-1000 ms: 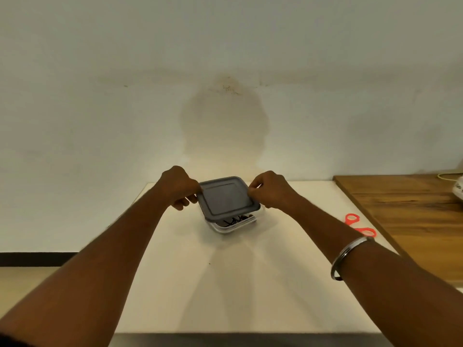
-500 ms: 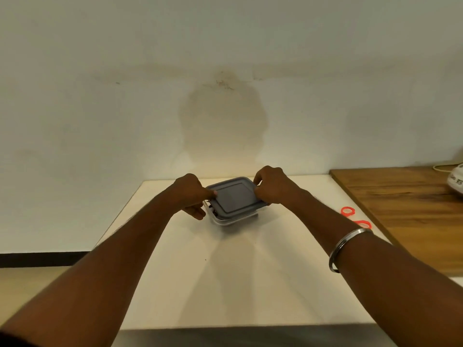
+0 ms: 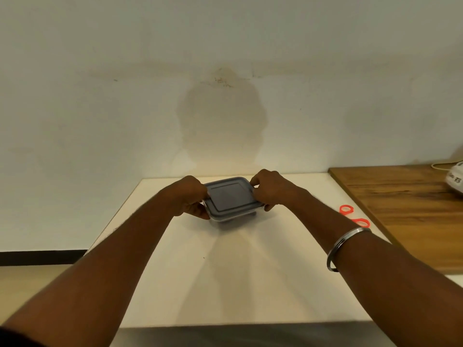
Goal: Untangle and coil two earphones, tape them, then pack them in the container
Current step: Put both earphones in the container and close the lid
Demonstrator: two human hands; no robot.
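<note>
White table against a plain off-white wall w/ a darker patch mid-wall. Wooden top butts the table's right side. Orange scissors handles near that seam, blades hidden behind the right forearm. White device w/ cord at far right, can't ID.

Container sits mid-table toward the far edge, clear base, grey lid lying flat on top. Approx square, so no real long axis. It's skewed vs the table edges, w/ one corner pointing back at the person. Contents just dark thru the wall, can't tell.

Left hand has fingers curled, clamped on the lid's left edge. Right hand is the same on the right edge. Metal bangle on right wrist.
</note>
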